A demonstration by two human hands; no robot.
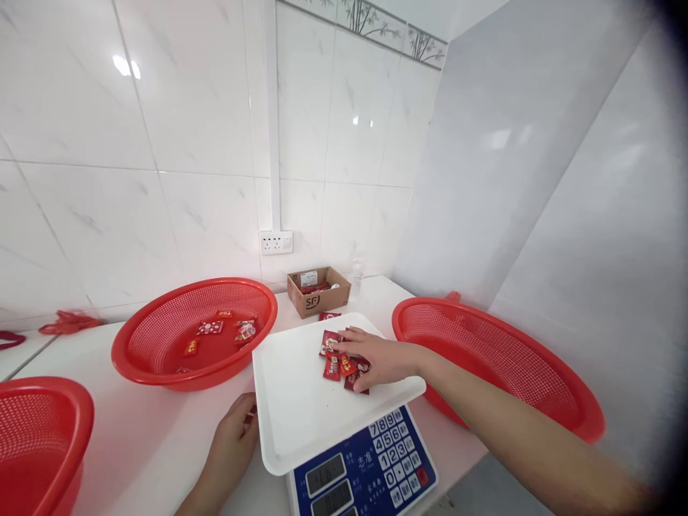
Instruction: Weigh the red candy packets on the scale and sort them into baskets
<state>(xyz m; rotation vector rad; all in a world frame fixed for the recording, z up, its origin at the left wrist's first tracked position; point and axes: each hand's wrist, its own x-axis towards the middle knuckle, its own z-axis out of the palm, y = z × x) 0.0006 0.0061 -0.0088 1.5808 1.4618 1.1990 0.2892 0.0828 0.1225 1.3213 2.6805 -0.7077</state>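
On the white tray (301, 423) of a digital scale (370, 466) lies a small pile of red sachets (332, 367), some dark red and one orange-red. My right hand (376, 358) reaches over the pile from the right, fingers spread and touching the sachets; its palm hides part of them. Beside the tray's left edge, my left hand (236, 433) rests low near the table with its fingers curled. Something dark red shows between those fingers, too small to name. Another dark red sachet (329, 315) lies just behind the tray.
A red plastic basket (155, 315) with a few packets stands at left, another red basket (48, 401) at near left, and a third basket (516, 358) at right. Behind the scale are a cardboard box (322, 297) and a clear bottle (355, 276). A socket (276, 242) is on the wall.
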